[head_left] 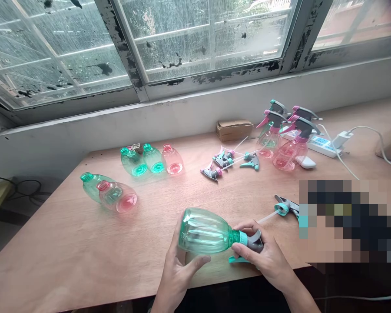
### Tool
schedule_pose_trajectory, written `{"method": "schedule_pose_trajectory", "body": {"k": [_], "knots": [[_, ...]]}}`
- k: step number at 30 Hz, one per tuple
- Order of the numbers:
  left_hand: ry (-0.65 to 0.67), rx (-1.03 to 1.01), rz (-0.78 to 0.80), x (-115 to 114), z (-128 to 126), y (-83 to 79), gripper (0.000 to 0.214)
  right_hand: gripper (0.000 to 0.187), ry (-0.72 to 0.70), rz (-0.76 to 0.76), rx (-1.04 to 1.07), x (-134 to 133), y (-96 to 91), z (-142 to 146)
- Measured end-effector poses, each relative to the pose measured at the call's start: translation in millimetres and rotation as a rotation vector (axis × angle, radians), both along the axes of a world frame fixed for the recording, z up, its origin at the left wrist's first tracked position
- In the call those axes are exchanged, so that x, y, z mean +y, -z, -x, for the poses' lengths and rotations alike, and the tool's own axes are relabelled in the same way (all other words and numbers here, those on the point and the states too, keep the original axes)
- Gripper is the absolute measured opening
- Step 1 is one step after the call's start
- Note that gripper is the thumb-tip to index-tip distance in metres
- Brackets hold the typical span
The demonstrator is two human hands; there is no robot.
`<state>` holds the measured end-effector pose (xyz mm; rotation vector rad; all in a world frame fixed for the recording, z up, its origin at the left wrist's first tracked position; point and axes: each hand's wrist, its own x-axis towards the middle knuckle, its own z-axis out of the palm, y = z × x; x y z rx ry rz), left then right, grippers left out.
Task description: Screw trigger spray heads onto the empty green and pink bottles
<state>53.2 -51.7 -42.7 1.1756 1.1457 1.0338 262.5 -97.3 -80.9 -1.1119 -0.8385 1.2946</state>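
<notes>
A translucent green spray bottle [205, 232] lies on its side in the air above the table's front edge, its neck toward the right. My left hand [177, 271] cradles the base end, fingers partly hidden behind the bottle and thumb below it. At the neck, my right hand [269, 256] grips the turquoise collar and grey spray head [254, 243] between thumb and fingers. The head sits on the bottle's mouth, its turquoise trigger [238, 260] pointing down toward me. How tightly the collar is screwed on cannot be seen.
Pink and green bottles without heads stand or lie at left, including a pink bottle [119, 198]. Loose spray heads [223, 158] lie mid-table. Behind at right are assembled spray bottles [291, 152], a power strip [324, 145] and a cardboard box [234, 130]. Another spray head [282, 208] lies beside a blurred-out patch.
</notes>
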Motion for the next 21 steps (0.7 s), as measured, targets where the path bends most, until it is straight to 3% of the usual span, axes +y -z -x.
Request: {"method": "schedule_pose_trajectory", "body": {"k": [8, 21], "knots": [[0.018, 0.051, -0.028, -3, 6, 12.9, 0.093, 0.036, 0.015, -0.019, -0.022, 0, 2.7, 1], [0.036, -0.020, 0.011, -6, 2, 12.3, 0.096, 0.035, -0.017, -0.008, 0.031, 0, -1.7, -2]]}}
